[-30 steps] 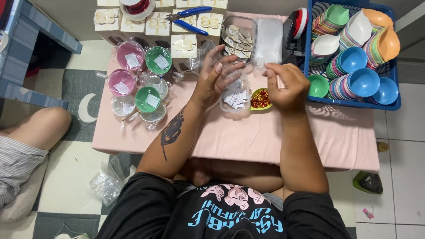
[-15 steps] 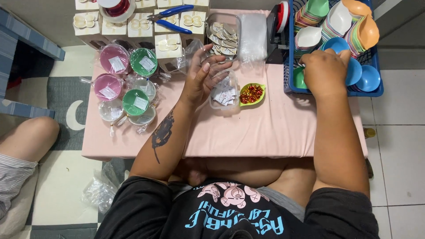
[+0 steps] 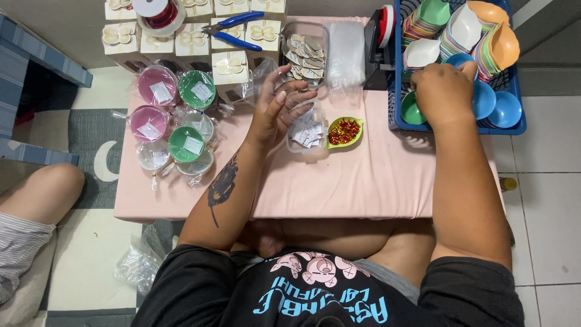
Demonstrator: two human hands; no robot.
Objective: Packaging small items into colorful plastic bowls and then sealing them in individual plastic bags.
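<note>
Single head-worn view, looking almost straight down from above the seated torso, fairly near, onto the pink surface (image 3: 363,188); floor visible left and right.

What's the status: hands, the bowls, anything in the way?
Right hand in blue basket, grip on stacked bowls. Left hand raised, fingers spread, apparently holding a clear bag. Path clear.

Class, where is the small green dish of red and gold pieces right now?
The green dish sits mid-table on the pink cloth, beside the clear container, left of the blue basket.
</note>
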